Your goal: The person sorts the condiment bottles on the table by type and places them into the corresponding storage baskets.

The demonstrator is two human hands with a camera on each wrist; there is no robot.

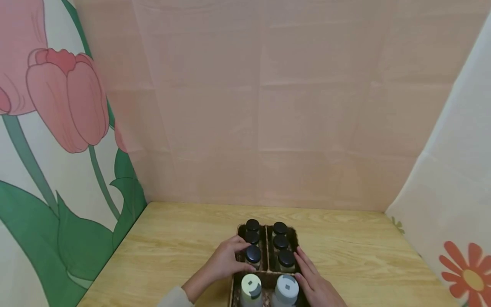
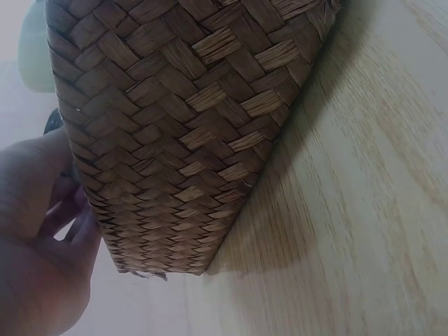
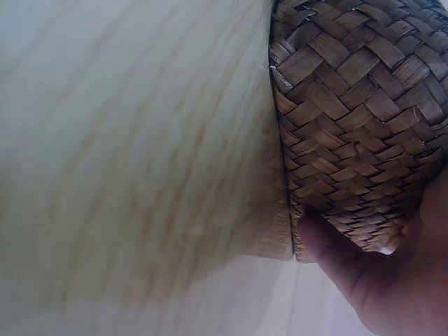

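A brown woven basket (image 1: 267, 273) with a divider sits on the table, holding small jars with black lids in its two back compartments. My left hand (image 1: 229, 258) reaches over the left rim, thumb and fingers around the nearest left black-lidded jar (image 1: 253, 254). In the left wrist view those fingers dip behind the woven wall (image 2: 175, 140), so their tips are hidden. My right hand (image 1: 316, 281) lies along the basket's right side with fingers extended. The right wrist view shows its thumb against the weave (image 3: 350, 140).
Two bottles, one with a pale yellow-green cap (image 1: 251, 285) and one with a white cap (image 1: 287, 288), stand in the basket's front compartment. Around it spreads a light wood-grain table (image 1: 172, 238). A pink cloth (image 1: 261, 128) hangs behind, with flower-printed cloths at both sides.
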